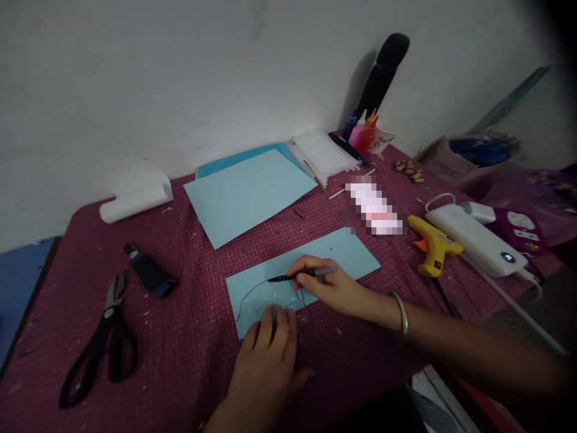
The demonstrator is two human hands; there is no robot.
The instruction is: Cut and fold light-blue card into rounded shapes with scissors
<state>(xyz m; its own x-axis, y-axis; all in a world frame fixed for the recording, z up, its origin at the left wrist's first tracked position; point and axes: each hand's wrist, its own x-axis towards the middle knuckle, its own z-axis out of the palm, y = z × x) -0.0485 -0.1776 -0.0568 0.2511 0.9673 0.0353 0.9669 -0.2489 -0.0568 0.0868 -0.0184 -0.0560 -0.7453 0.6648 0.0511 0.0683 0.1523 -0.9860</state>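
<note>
A black pen (280,278) is pinched in my right hand (331,293), its tip down on a strip of light blue paper (345,255). A thin dark curved line runs from the tip leftward and down toward the paper's left edge. My left hand (269,349) lies with its fingers stretched out, pressing a clear plastic piece (261,299) onto the paper near its lower edge. The fingers partly cover this plastic, so its full shape is hidden.
Black-handled scissors (108,328) and a blue-black cutter (151,270) lie left. Behind are a blue sheet (243,195), a white roll (137,198) and white sticks (322,153). Right are a yellow glue gun (433,243), a white power bank (478,240) and a blurred-out pink-white object (374,207).
</note>
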